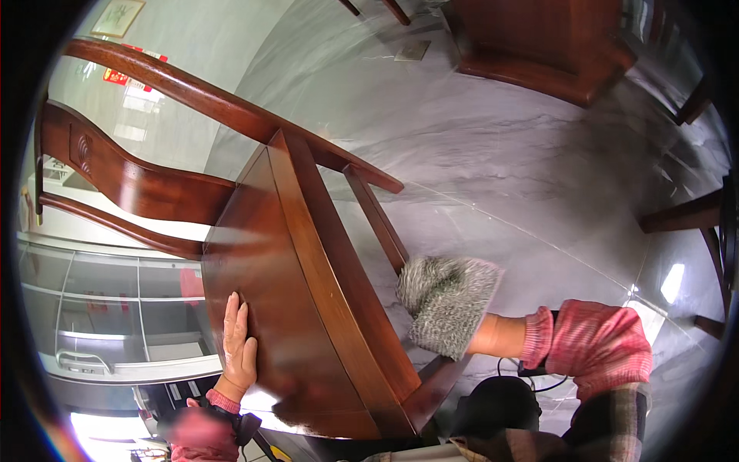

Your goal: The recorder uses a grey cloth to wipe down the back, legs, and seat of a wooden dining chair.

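Observation:
A dark reddish-brown wooden chair stretches across the left and middle, its glossy seat closest to me. My left hand lies flat on the seat near its side edge, fingers extended, holding nothing. A grey plush cleaning cloth or mitt covers my right hand up to the wrist, so its fingers are hidden. The cloth meets the near end of the chair's lower stretcher, beside a front leg. The curved back splat carries a small carving.
Another wooden piece of furniture stands on the grey marble-look tile floor. Dark wooden legs show at the right. A white-framed glass door lies beyond the chair at left. A black cable hangs near my right arm.

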{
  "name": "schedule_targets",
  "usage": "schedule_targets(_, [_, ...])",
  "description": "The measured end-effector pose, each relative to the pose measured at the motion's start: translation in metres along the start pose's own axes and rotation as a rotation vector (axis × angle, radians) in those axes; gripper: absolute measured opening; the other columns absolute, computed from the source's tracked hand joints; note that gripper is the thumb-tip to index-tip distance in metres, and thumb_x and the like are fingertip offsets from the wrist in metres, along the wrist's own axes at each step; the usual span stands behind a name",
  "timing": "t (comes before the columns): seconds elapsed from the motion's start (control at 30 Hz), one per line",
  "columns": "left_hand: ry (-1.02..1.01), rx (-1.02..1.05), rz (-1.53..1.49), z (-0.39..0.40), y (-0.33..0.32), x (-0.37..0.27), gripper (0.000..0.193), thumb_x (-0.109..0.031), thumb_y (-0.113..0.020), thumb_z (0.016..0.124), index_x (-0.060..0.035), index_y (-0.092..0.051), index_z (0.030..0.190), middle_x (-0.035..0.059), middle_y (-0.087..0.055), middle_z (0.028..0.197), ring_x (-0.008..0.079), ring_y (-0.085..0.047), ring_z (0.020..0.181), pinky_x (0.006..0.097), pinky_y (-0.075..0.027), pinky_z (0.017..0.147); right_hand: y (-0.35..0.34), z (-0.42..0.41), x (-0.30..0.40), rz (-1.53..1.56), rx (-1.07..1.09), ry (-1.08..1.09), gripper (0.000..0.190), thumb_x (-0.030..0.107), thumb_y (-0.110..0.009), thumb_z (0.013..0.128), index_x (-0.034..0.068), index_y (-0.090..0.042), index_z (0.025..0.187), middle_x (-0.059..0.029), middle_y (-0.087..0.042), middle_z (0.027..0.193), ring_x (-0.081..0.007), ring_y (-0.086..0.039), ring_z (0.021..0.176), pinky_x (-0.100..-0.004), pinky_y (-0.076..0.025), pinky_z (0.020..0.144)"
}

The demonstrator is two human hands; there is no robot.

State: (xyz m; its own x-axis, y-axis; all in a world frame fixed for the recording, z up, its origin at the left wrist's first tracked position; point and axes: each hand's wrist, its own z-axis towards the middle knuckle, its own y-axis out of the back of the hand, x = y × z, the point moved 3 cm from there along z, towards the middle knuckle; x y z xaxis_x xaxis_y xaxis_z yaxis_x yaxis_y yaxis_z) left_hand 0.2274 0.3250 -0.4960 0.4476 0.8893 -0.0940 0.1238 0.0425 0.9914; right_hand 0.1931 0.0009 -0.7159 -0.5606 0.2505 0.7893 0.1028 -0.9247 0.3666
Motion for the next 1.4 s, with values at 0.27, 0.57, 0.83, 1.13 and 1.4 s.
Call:
schedule_targets(0.27, [0.039, 0.019, 0.042, -0.002, 0.001, 0.004, 0.060, -0.030, -0.030, 0.095, 0.0015, -0.027, 0.146, 0.0246, -0.021, 0.153, 0.0402, -0.023, 0.141, 0.0421, -0.016, 0.115, -0.001, 0.149, -0.018, -0.646, 0.549, -0.153, 0.037, 0.023, -0.067, 0.071, 0.006, -0.069, 0.103, -0.0194, -0.061, 0.109, -0.0325, -0.062, 0.096, -0.0474, -0.052, 0.073])
schedule_targets(0.57, [-0.028, 0.020, 0.049, 0.002, 0.000, 0.004, 0.061, -0.033, -0.030, 0.096, -0.0008, -0.026, 0.147, 0.0255, -0.020, 0.153, 0.0418, -0.022, 0.141, 0.0441, -0.015, 0.115, -0.020, 0.248, -0.097, -0.647, 0.326, -0.152, 0.022, 0.019, -0.070, 0.065, 0.007, -0.073, 0.083, -0.0169, -0.067, 0.099, -0.0307, -0.064, 0.096, -0.0416, -0.053, 0.077])
schedule_targets(0.83, [0.010, 0.024, 0.056, 0.000, 0.001, 0.003, 0.060, -0.032, -0.031, 0.095, -0.0005, -0.026, 0.147, 0.0245, -0.020, 0.153, 0.0409, -0.022, 0.141, 0.0434, -0.015, 0.115, -0.016, 0.170, -0.058, -0.570, 0.463, 0.142, 0.020, 0.018, -0.063, 0.069, 0.007, -0.073, 0.083, -0.0153, -0.068, 0.096, -0.0331, -0.064, 0.088, -0.0412, -0.051, 0.078])
schedule_targets(1.13, [0.014, 0.016, 0.019, 0.002, 0.002, 0.002, 0.060, -0.020, -0.040, 0.087, 0.0019, -0.032, 0.143, 0.0291, -0.022, 0.151, 0.0468, -0.023, 0.139, 0.0486, -0.018, 0.114, 0.009, 0.142, -0.051, -0.427, 0.054, 0.163, 0.018, 0.018, -0.060, 0.070, 0.006, -0.064, 0.083, -0.0130, -0.063, 0.085, -0.0332, -0.061, 0.078, -0.0439, -0.050, 0.066])
schedule_targets(1.4, [0.009, -0.002, 0.016, -0.002, 0.002, 0.005, 0.059, -0.029, -0.039, 0.092, -0.0019, -0.032, 0.144, 0.0301, -0.024, 0.150, 0.0489, -0.025, 0.137, 0.0523, -0.019, 0.112, 0.029, 0.336, -0.072, -0.621, -0.014, 0.075, 0.025, 0.021, -0.062, 0.072, 0.004, -0.064, 0.089, -0.0172, -0.063, 0.085, -0.0359, -0.061, 0.082, -0.0467, -0.048, 0.069])
